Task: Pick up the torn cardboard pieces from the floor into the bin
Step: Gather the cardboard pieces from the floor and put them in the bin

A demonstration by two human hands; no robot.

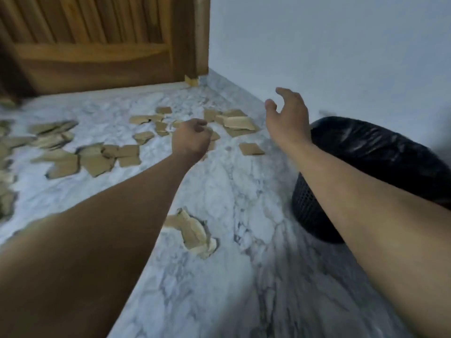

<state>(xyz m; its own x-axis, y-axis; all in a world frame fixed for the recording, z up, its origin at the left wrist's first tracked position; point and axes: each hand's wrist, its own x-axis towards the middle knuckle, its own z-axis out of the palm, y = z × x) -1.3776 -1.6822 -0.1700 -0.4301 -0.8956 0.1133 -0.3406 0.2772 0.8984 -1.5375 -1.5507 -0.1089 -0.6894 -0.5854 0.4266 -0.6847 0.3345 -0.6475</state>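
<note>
Two bare forearms reach over a marble floor [244,196] where torn cardboard pieces [97,159] lie scattered toward a wooden door [97,57]. The left hand [191,140] is curled into a fist, nothing visible in it. The right hand [288,113] hangs with fingers loosely spread, just beside the black bin [380,152] by the wall.

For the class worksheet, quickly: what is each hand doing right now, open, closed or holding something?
Left hand: closed, fingers curled, nothing seen in it.
Right hand: open, fingers spread, holding nothing.
</note>
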